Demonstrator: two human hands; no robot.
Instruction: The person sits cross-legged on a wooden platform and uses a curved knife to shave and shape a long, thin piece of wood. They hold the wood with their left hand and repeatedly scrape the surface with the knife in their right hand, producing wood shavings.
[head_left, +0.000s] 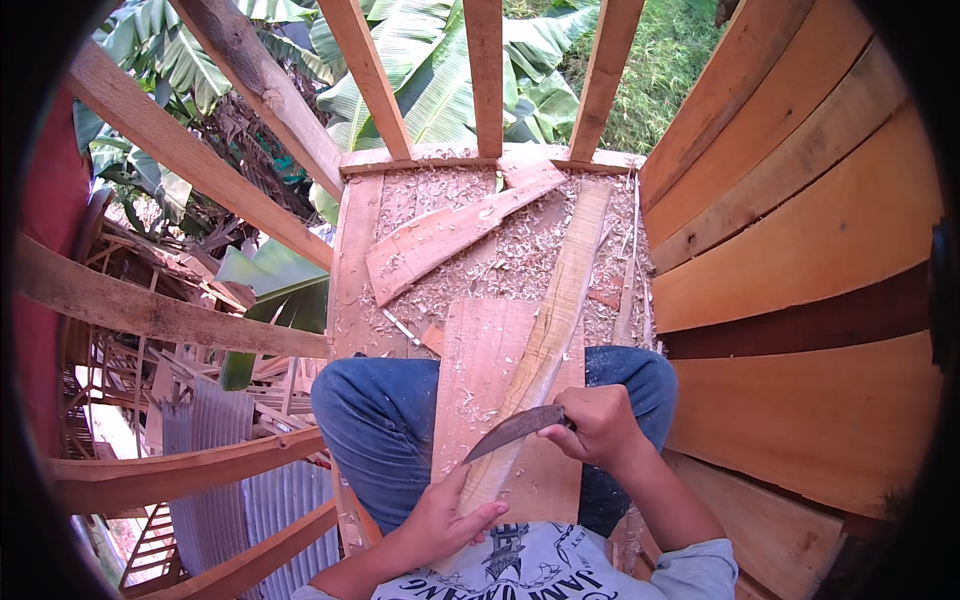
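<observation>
In my right hand [600,425] is the handle of a knife [515,430] with a dark, curved blade. The blade lies across a long, pale wooden strip [562,290], its tip pointing left toward my other hand. My left hand [445,525] grips the strip's near end, close to my shirt. From there the strip slants away to the far right over a flat wooden board [475,350], which rests between my knees. The knife's handle is mostly covered by my fingers.
Curled shavings cover the plank floor [355,290]. A shaped wooden piece [430,250] lies beyond the board. Slatted rails [170,310] stand at the left and far side, with banana leaves [420,85] outside. A plank wall [800,240] closes the right. Corrugated sheets [285,510] show below left.
</observation>
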